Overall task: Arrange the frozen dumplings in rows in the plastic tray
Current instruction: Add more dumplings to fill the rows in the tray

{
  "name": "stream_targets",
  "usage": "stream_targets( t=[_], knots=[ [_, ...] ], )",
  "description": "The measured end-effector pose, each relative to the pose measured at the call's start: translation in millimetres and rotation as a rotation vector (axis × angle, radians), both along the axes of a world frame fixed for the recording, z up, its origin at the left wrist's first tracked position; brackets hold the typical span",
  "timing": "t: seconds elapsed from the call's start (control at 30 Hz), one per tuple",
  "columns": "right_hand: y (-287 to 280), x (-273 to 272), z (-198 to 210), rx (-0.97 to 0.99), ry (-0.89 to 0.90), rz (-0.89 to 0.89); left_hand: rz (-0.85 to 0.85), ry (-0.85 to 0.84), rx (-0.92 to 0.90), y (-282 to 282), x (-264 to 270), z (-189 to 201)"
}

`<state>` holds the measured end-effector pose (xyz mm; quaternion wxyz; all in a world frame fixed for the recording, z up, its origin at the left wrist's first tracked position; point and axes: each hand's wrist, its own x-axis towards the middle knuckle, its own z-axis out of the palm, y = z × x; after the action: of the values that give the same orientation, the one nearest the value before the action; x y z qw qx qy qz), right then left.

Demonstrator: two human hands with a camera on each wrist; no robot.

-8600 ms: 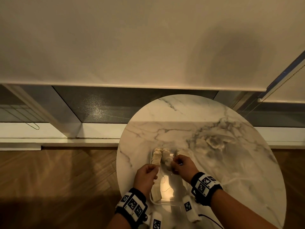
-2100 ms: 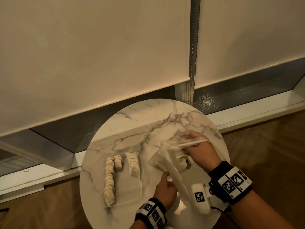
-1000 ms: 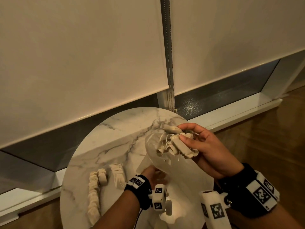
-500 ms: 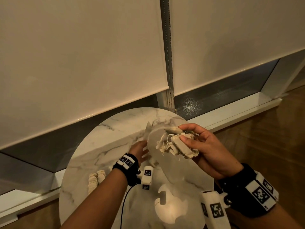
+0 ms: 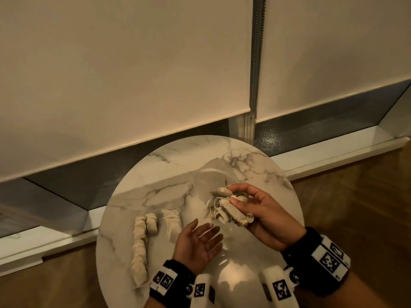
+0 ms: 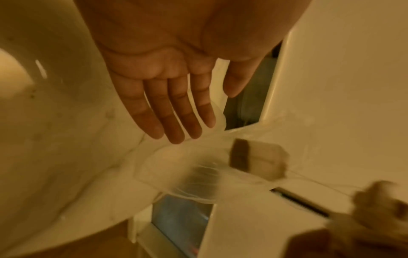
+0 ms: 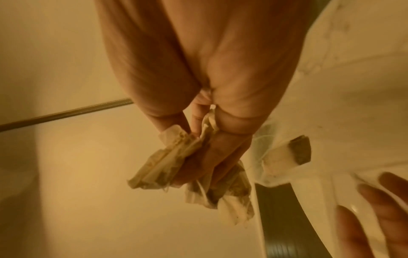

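Note:
My right hand (image 5: 232, 194) is raised over the marble table (image 5: 178, 165) and pinches a bunch of pale flat dumplings (image 5: 231, 213) with loose strings. The right wrist view shows the bunch (image 7: 167, 160) squeezed between thumb and fingers. A clear plastic bag (image 5: 209, 181) hangs beside it with one piece (image 6: 256, 157) inside. My left hand (image 5: 206, 227) is open, palm up, just below and left of the bunch, holding nothing; its fingers (image 6: 176, 108) are straight. At the left, the clear tray (image 5: 160, 252) holds a long row (image 5: 140, 245), a short row (image 5: 151, 223) and a small group (image 5: 172, 221).
The round table's near edge is close to my wrists. Behind it stand a window sill (image 5: 333, 156) and lowered blinds (image 5: 133, 74) with a bead chain (image 5: 252, 107). Wooden floor (image 5: 355, 207) surrounds the table.
My left hand has come back from the far side of the bag and now lies palm up under the bunch. The right hand still holds the bunch, a little lower.

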<state>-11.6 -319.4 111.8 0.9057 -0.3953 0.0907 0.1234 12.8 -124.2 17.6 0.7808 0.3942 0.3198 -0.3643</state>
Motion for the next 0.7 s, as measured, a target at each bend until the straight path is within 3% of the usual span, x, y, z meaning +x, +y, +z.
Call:
stream_targets(
  t=[0.2,0.33,0.43,0.7],
  knots=[
    [58,6,-28,-0.045,0.071,0.185,0.071,-0.064,-0.24,30,-17,26],
    [96,10,-47,-0.362,-0.032,0.268,0.14,-0.057,-0.27,54,-20,32],
    [115,14,-55,-0.612,-0.162,0.268,0.198,-0.048,-0.192,69,-21,27],
    [158,13,-64,-1.024,-0.326,0.396,0.196,-0.009,-0.239,105,-20,13]
  ],
)
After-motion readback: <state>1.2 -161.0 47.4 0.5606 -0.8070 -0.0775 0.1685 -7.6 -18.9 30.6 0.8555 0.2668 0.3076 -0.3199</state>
